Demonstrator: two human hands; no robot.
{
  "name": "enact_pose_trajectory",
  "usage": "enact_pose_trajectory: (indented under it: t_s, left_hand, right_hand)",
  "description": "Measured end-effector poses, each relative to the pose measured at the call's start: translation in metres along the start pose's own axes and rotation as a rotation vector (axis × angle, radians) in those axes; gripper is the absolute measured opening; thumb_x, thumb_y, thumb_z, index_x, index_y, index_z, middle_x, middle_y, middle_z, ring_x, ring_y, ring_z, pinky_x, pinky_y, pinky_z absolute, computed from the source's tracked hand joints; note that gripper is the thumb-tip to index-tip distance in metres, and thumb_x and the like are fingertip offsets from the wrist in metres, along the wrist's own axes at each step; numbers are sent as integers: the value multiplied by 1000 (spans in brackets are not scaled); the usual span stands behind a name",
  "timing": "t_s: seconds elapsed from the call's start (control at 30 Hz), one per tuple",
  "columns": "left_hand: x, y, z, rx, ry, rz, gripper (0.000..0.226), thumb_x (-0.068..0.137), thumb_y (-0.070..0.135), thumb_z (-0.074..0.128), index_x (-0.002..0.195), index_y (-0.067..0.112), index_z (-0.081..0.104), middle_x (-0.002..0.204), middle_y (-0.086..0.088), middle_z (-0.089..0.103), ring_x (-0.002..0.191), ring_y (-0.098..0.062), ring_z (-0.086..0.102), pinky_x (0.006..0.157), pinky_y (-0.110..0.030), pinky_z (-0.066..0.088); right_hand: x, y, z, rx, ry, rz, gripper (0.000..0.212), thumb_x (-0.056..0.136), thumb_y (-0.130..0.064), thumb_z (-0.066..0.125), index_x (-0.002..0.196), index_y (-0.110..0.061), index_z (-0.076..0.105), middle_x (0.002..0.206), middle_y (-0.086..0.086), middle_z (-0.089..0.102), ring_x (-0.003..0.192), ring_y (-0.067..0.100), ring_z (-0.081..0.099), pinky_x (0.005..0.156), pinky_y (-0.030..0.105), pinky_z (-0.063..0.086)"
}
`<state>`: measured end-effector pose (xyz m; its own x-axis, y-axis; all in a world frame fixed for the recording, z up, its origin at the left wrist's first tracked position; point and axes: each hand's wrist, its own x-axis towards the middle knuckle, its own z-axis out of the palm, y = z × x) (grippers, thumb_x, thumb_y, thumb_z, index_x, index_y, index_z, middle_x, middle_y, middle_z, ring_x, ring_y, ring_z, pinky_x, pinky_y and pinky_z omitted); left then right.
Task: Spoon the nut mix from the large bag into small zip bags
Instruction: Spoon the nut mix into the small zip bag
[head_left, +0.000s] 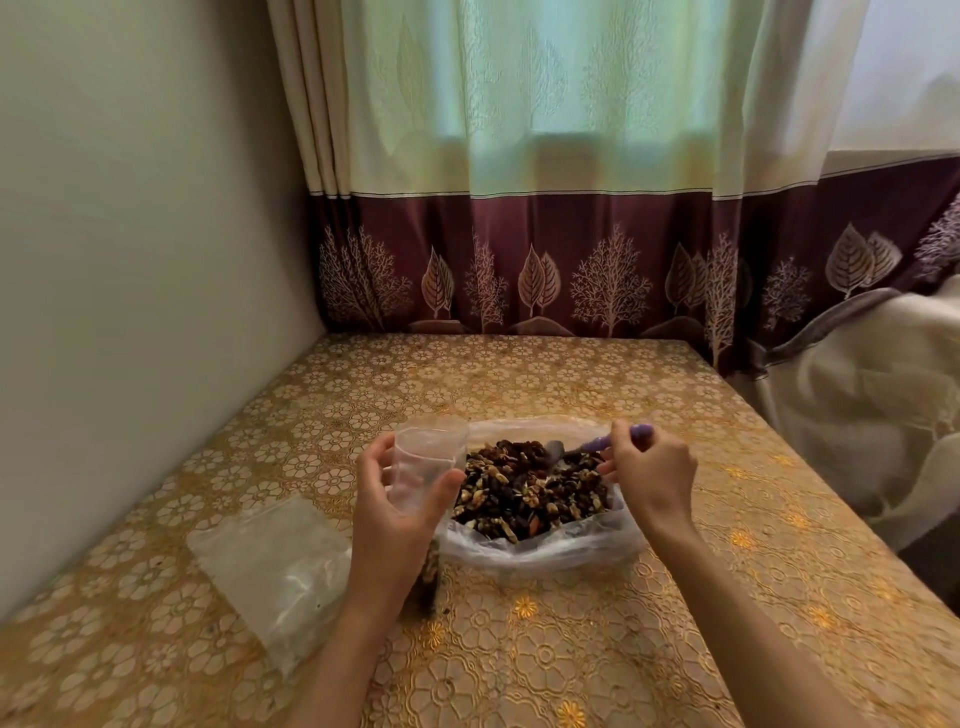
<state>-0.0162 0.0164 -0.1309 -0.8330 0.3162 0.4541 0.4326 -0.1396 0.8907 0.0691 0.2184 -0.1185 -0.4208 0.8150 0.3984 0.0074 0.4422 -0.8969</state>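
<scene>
A large clear bag (545, 553) lies open on the table, full of brown nut mix (530, 488). My left hand (400, 514) grips a small zip bag (428, 457) upright, its mouth open beside the large bag's left edge; some nuts show in its bottom below my palm. My right hand (649, 467) pinches the purple handle of a spoon (597, 444), whose bowl lies over the far part of the nut mix.
A flat pile of empty zip bags (275, 566) lies on the table to the left. The table carries a gold floral cloth (571, 649), with a wall at the left, curtains behind, and a cloth-covered seat (883, 415) at the right.
</scene>
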Motion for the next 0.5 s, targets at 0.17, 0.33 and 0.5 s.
enact_pose_trajectory:
  t_s: [0.17,0.33,0.5]
  left_hand:
    - [0,-1,0,14,-6,0,92,49,79,63,121,28,36,111,13,55,89,11,60,68,-6,47]
    - [1,-2,0,13,-9,-10,96,45,83,62,120,29,36,111,13,56,91,6,61,71,-12,50]
    - [0,0,-1,15,-9,-17,97,44,83,62,121,29,36,110,14,55,90,10,60,70,-9,49]
  right_hand:
    - [2,6,-1,262,-85,322,34,93,-8,51,63,-6,67,69,13,72,54,18,64,52,23,54]
    - [3,5,-5,357,-61,362,33,94,-6,50,64,-2,65,70,16,72,53,19,64,47,19,53]
    - [3,2,-11,413,-13,374,37,93,-6,51,59,-5,65,66,15,71,53,20,64,48,20,54]
